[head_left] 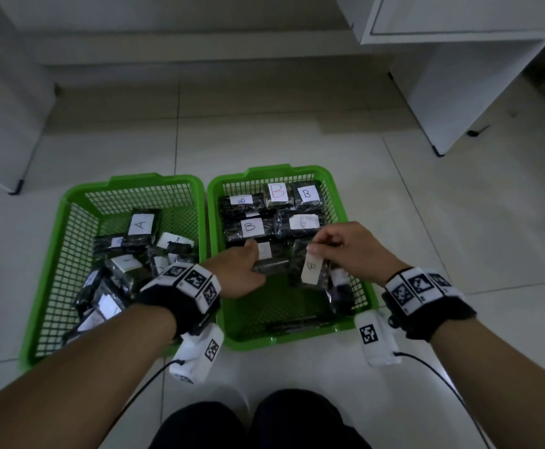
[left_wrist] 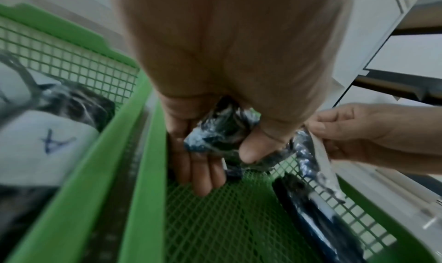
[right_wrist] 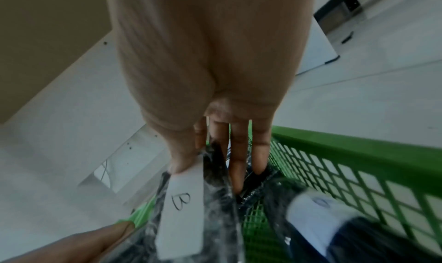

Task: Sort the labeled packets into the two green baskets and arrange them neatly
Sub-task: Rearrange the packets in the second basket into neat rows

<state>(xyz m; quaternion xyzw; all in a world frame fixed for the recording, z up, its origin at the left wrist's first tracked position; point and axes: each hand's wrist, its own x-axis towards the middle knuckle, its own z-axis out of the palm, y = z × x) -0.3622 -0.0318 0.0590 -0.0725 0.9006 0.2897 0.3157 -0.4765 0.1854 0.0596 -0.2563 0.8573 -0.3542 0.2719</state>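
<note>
Closest to the person are their dark knees (head_left: 258, 426) on the pale tiled floor (head_left: 426, 222). Both wrists wear black bands with white square-patterned tags (head_left: 193, 283), and a thin cable (head_left: 433, 371) runs back from each.

Just past the knees sit two green baskets side by side, rims touching. The right basket (head_left: 366, 286) is the one both hands are inside.

The left hand (head_left: 243, 270) reaches across into the right basket and grips a dark shiny packet (head_left: 272, 262). In the left wrist view the thumb (left_wrist: 253, 148) and fingers (left_wrist: 201, 168) curl round this packet (left_wrist: 215, 134) just above the basket's mesh floor.

The right hand (head_left: 345, 251) is next to it, on the right side of that basket. It pinches the top of another dark packet (head_left: 310, 264) by its white label marked B, so the packet hangs upright. In the right wrist view the thumb (right_wrist: 184, 153) presses the label while the other fingers (right_wrist: 239, 153) lie straight behind the packet (right_wrist: 215, 201). One more packet (head_left: 342, 293) leans at the right wall of the basket.

Farther back in the right basket, five packets marked B (head_left: 251, 226) lie flat in neat rows against the far wall.

The left basket (head_left: 50, 254) holds a messy heap of packets marked A (head_left: 141, 226).

Beyond the baskets stands white furniture (head_left: 459, 76).
</note>
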